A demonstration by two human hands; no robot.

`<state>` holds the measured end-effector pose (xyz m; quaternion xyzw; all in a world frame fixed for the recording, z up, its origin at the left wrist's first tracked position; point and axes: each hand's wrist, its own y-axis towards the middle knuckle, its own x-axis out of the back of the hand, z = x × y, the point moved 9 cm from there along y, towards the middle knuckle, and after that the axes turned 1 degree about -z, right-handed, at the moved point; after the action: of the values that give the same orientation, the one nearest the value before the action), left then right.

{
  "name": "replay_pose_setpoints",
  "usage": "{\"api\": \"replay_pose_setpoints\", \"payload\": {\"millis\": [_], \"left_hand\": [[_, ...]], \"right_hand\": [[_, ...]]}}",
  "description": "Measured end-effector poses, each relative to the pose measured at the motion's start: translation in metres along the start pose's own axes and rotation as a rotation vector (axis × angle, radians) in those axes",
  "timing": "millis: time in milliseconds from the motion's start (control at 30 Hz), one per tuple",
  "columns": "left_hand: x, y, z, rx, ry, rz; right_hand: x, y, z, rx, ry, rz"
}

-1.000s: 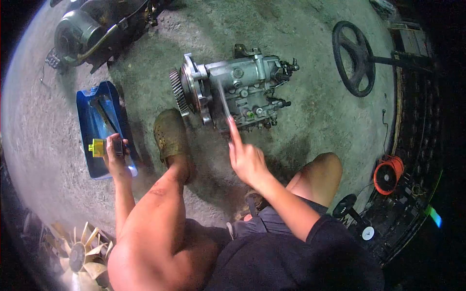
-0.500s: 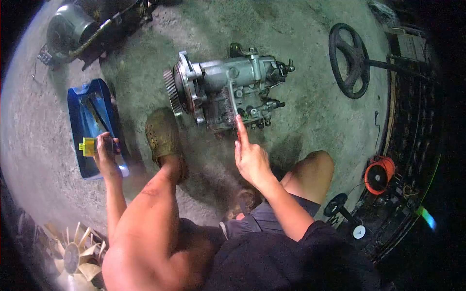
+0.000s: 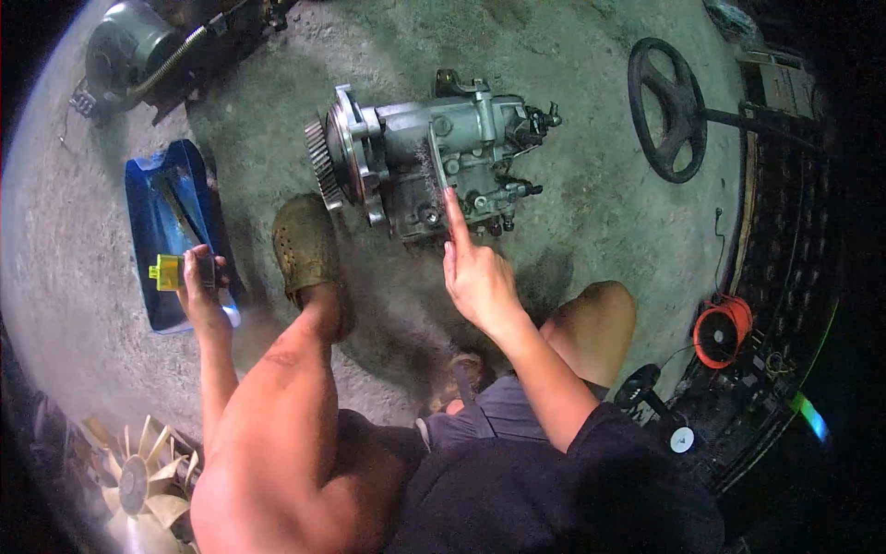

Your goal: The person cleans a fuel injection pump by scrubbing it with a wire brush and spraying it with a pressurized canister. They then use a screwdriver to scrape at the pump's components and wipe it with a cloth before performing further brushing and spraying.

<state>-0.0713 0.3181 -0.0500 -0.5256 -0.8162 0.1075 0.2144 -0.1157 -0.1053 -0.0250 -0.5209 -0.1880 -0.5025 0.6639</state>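
Note:
A grey metal fuel injection pump (image 3: 401, 122) with a toothed gear (image 3: 321, 164) on its left end lies on the floor in front of me. My right hand (image 3: 482, 284) is closed around the handle of a slim wire brush (image 3: 437, 159), index finger stretched along it. The bristles face left, against or just over the pump's side; exact contact is hard to tell. Off to the left, my left hand (image 3: 203, 297) grips a small box-shaped thing, yellow (image 3: 168, 272) at one end and dark at the other. It is above a blue tray (image 3: 138, 217).
My left foot in a brown clog (image 3: 303, 242) is planted between tray and pump. A steering wheel (image 3: 637, 102) on its column stands at right, with an orange round object (image 3: 734, 319) below it. A fan blade wheel (image 3: 134, 485) lies lower left, and machine parts (image 3: 134, 51) upper left.
My right hand has slid the wire brush a little farther from me across the pump. The whole view has shifted slightly. My left hand still grips the yellow-and-dark thing.

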Motion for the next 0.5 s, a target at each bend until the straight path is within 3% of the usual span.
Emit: {"api": "replay_pose_setpoints", "payload": {"millis": [100, 233, 300, 467, 500], "left_hand": [[0.007, 0.002, 0.008, 0.01, -0.021, -0.025], [-0.003, -0.004, 0.001, 0.0, -0.016, 0.0], [-0.003, -0.009, 0.0, -0.015, 0.063, 0.025], [0.002, -0.018, 0.004, -0.007, 0.037, -0.04], [0.003, -0.018, 0.002, -0.026, 0.044, -0.022]], "right_hand": [[0.01, 0.028, -0.006, -0.066, -0.032, 0.079], [0.045, 0.109, 0.013, 0.079, 0.002, -0.169], [0.054, 0.137, 0.014, 0.117, -0.025, -0.158], [0.058, 0.099, -0.011, 0.152, -0.073, -0.103], [0.06, 0.081, -0.022, 0.074, -0.15, -0.053]]}}
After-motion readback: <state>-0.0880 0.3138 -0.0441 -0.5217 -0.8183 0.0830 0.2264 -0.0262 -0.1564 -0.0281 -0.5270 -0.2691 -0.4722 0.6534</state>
